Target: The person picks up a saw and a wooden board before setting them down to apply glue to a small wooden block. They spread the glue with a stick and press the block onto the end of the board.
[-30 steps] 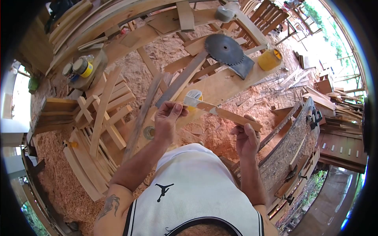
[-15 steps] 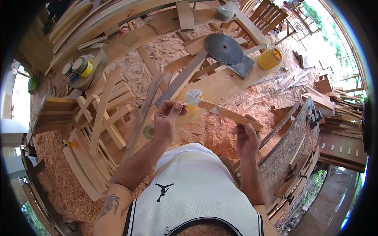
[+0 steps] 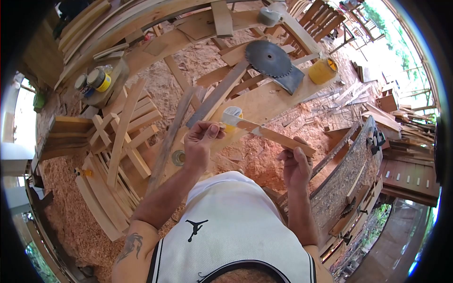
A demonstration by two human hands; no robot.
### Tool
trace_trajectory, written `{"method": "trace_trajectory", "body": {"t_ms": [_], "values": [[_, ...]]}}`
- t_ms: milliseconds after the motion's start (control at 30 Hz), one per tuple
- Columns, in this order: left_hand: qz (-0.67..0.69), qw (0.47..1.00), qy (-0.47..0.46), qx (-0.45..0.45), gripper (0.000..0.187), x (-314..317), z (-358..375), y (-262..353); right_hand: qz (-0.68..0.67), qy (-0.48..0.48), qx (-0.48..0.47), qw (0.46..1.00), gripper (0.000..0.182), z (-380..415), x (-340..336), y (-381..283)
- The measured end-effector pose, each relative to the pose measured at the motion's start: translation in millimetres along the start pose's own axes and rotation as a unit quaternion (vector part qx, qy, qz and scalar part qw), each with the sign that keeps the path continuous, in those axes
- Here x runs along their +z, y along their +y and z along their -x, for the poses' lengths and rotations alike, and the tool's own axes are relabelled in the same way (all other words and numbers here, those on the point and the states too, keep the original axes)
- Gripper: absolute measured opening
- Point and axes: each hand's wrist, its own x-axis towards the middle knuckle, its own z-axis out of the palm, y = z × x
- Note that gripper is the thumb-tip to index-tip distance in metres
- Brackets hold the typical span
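My right hand [image 3: 297, 165] grips the near right end of a thin, flat wooden strip [image 3: 278, 138] between thumb and fingers. The strip slants up to the left, with a whitish patch near its far end. My left hand [image 3: 203, 141] is closed in a pinch by that far end, with a small pale bit at its fingertips that I cannot make out. Just behind the fingertips stands a yellow-and-white container [image 3: 232, 116] on a wooden board [image 3: 264, 101]. Left of my left wrist is a small glass jar [image 3: 179, 158].
A circular saw blade [image 3: 269, 58] lies on boards ahead, beside a yellow tub [image 3: 322, 70]. Two lidded cans [image 3: 98, 79] stand at the left. Slatted wooden pieces [image 3: 127, 132] lie left; a sawdust-covered bench [image 3: 342, 172] is at my right. Sawdust covers the floor.
Both hands keep almost the same place and grip. The wooden strip and the left fingertips shift only very slightly.
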Motion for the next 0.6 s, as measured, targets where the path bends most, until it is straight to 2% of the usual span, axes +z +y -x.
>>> {"method": "trace_trajectory", "body": {"t_ms": [600], "values": [[0.002, 1.000, 0.007, -0.016, 0.013, 3.1, -0.9, 4.2, -0.002, 0.010, -0.003, 1.000, 0.033, 4.9, 1.6, -4.4]]}}
